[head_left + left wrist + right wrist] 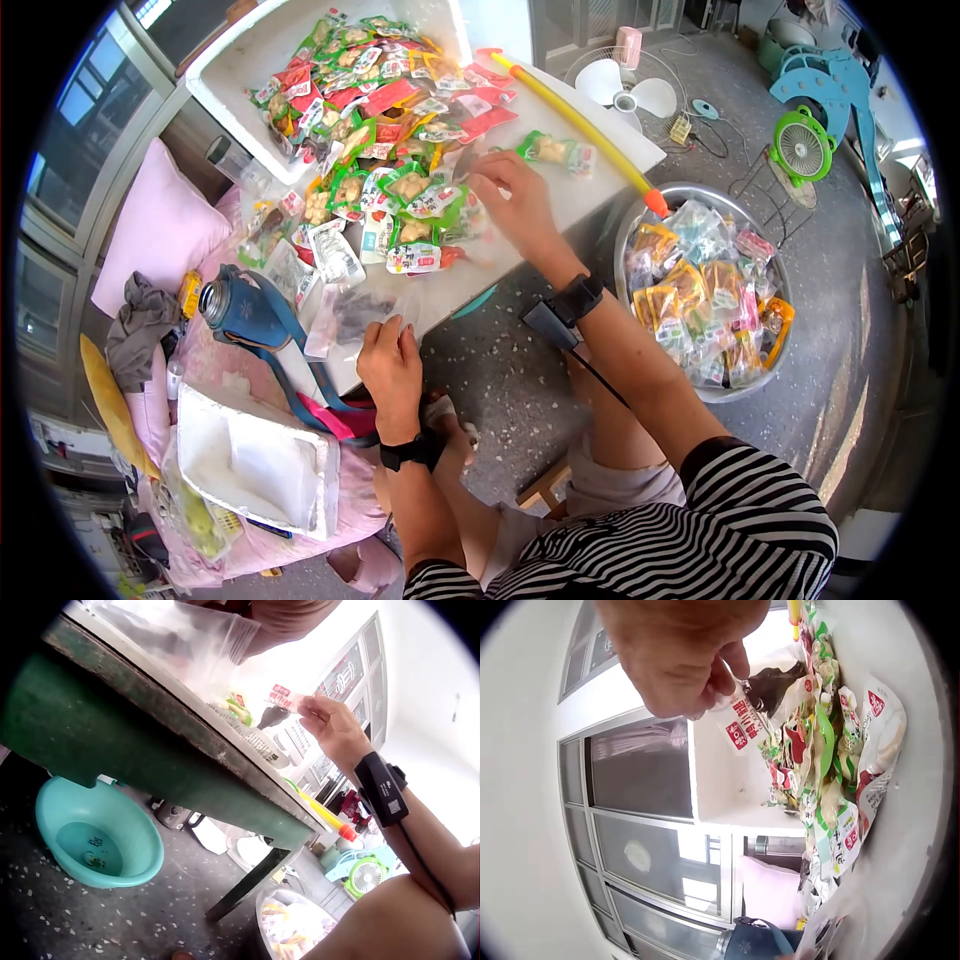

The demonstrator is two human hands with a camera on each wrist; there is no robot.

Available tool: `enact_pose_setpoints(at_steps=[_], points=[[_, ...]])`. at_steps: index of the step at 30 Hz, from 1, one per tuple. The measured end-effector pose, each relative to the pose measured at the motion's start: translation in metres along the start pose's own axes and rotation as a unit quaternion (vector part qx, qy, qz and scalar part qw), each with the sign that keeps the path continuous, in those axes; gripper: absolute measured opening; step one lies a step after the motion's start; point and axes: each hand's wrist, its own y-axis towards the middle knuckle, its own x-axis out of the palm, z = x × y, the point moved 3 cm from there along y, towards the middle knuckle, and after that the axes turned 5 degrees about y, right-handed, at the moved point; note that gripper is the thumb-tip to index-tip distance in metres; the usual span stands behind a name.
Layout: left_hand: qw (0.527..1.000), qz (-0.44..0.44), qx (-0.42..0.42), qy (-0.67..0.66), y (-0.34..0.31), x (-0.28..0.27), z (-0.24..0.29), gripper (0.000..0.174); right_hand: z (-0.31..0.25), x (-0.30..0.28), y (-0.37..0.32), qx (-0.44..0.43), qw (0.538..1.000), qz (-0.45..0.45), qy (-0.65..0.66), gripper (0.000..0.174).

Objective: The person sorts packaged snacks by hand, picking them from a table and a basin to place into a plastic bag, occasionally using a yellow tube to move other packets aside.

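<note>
My right hand point(517, 205) pinches a small packet point(744, 720) with red print and a dark content, held up over the pile of snack packets point(385, 150) on the table. Below, my left hand point(390, 375) is at the table's near edge, its fingers on a clear plastic bag point(350, 318) with dark contents inside. In the left wrist view the clear zip bag point(187, 637) lies over the table edge, beside part of the left hand. Green, white and red packets lie between the two hands.
A white foam box point(225, 85) lies tipped behind the pile. A metal basin point(625, 290) of packets stands at right, near a yellow tube point(580, 120). A blue flask point(240, 310) and an empty foam box point(320, 480) are at left; a turquoise tub point(142, 840) sits under the table.
</note>
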Motion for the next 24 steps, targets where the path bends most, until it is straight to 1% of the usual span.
enact_pose_setpoints(at_steps=[1,2,4,7,9,10,11,14,15,17,20,23,24], points=[[1.000,-0.001,0.000,0.001,0.000,-0.001,0.000,0.017,-0.004,-0.004,-0.007,0.064,0.997,0.041,0.006,0.021],[1.000,-0.002,0.000,0.001,-0.001,-0.001,0.000,0.017,0.005,-0.011,-0.010,0.145,0.987,0.062,0.007,0.023],[1.000,0.000,0.001,-0.001,-0.001,-0.002,0.001,0.017,0.036,-0.034,-0.019,0.303,0.948,0.102,0.008,0.029],[1.000,0.002,-0.003,-0.009,-0.003,-0.003,0.002,0.018,0.062,-0.063,-0.028,0.306,0.947,0.068,-0.065,0.037],[1.000,-0.004,-0.009,-0.015,-0.003,-0.003,0.004,0.017,0.076,-0.073,-0.033,0.253,0.950,0.111,-0.147,0.047],[1.000,-0.001,-0.008,-0.013,-0.004,-0.003,0.004,0.018,0.075,-0.077,-0.033,0.226,0.947,0.131,-0.186,0.053],[1.000,0.002,-0.007,-0.011,-0.004,-0.004,0.004,0.018,0.075,-0.081,-0.032,0.223,0.937,0.099,-0.250,0.070],[1.000,0.016,-0.011,0.008,-0.008,-0.005,0.005,0.021,0.075,-0.077,-0.030,0.260,0.920,0.030,-0.292,0.072],[1.000,0.021,-0.012,0.017,-0.009,-0.005,0.006,0.022,0.073,-0.072,-0.030,0.254,0.906,0.014,-0.337,0.073],[0.998,0.032,-0.020,0.044,-0.012,-0.005,0.006,0.025,0.049,-0.053,-0.027,0.241,0.872,-0.019,-0.425,0.075],[0.997,0.031,-0.038,0.057,-0.015,-0.007,0.007,0.026,0.052,-0.047,-0.023,0.236,0.864,-0.055,-0.441,0.066],[0.996,0.020,-0.062,0.068,-0.017,-0.007,0.006,0.026,0.069,-0.050,-0.016,0.288,0.857,-0.085,-0.418,0.058],[0.995,0.015,-0.069,0.072,-0.016,-0.006,0.006,0.026,0.072,-0.053,-0.016,0.276,0.869,-0.075,-0.403,0.057]])
